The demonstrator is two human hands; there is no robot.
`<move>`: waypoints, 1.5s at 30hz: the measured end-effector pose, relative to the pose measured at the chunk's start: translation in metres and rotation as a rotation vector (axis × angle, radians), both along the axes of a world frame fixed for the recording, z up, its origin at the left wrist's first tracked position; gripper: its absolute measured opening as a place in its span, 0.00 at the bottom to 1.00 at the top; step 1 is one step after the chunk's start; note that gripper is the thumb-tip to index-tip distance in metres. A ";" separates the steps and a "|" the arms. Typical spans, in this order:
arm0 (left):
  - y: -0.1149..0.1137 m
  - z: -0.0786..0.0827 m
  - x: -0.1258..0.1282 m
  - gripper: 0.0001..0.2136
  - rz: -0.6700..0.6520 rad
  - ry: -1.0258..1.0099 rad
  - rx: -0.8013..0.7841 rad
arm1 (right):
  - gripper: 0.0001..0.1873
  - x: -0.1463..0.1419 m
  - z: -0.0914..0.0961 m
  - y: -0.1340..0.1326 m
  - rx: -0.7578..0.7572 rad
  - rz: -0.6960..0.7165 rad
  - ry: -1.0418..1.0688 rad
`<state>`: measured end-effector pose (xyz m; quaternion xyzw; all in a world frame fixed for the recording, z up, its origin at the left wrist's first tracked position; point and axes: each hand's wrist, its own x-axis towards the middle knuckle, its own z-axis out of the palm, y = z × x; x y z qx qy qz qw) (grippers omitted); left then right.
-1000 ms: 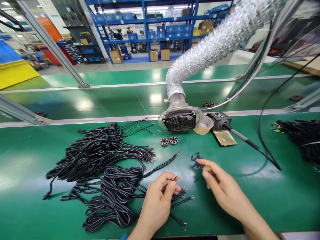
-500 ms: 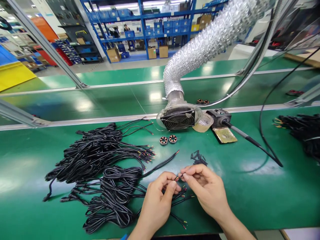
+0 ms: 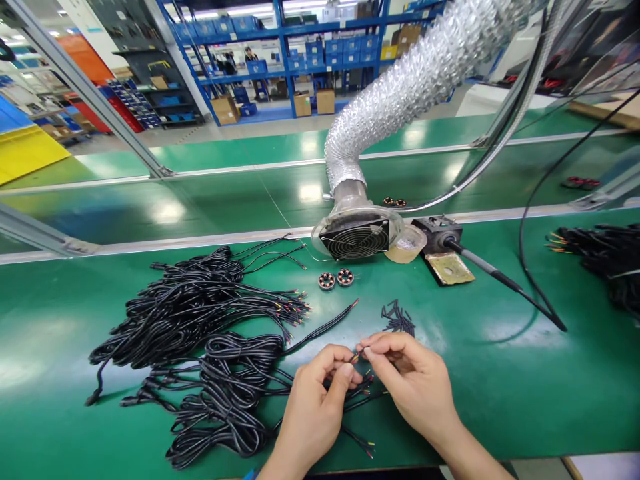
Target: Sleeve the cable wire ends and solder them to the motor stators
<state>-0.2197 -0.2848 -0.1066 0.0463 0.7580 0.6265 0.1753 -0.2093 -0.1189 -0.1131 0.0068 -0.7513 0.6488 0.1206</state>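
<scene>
My left hand is closed in a pinch on the end of a black cable, whose thin coloured wires poke out between the fingertips. Right beside it, my right hand pinches a small black piece at the wire tips; it looks like a short sleeve of tubing, mostly covered by the fingers. Beyond the right hand lies a small pile of short black tubes. Coiled black cables lie left of my hands, and more stripped cable ends show beneath them.
A larger cable bundle lies at left, another at far right. Two copper-wound rings sit near a fan extractor with a foil duct. A soldering iron rests in its stand, its cord trailing right.
Both hands stay almost in place, with the fingertips shifting slightly at the wire ends. The camera view has moved a little.
</scene>
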 end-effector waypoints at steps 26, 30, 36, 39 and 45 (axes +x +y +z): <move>0.001 -0.001 0.004 0.06 -0.009 -0.001 -0.029 | 0.12 -0.012 0.014 0.051 0.969 0.410 -0.084; 0.001 -0.001 0.004 0.07 -0.019 0.011 -0.050 | 0.10 -0.014 0.022 0.045 0.611 0.354 -0.089; 0.001 0.002 0.003 0.08 -0.034 0.011 -0.069 | 0.07 -0.014 0.017 0.022 0.067 0.244 -0.232; 0.001 0.002 0.003 0.08 -0.051 0.017 -0.071 | 0.09 -0.013 0.011 0.014 -0.094 0.212 -0.288; -0.001 0.002 0.004 0.09 -0.053 0.012 -0.066 | 0.07 -0.012 0.008 0.013 -0.020 0.187 -0.263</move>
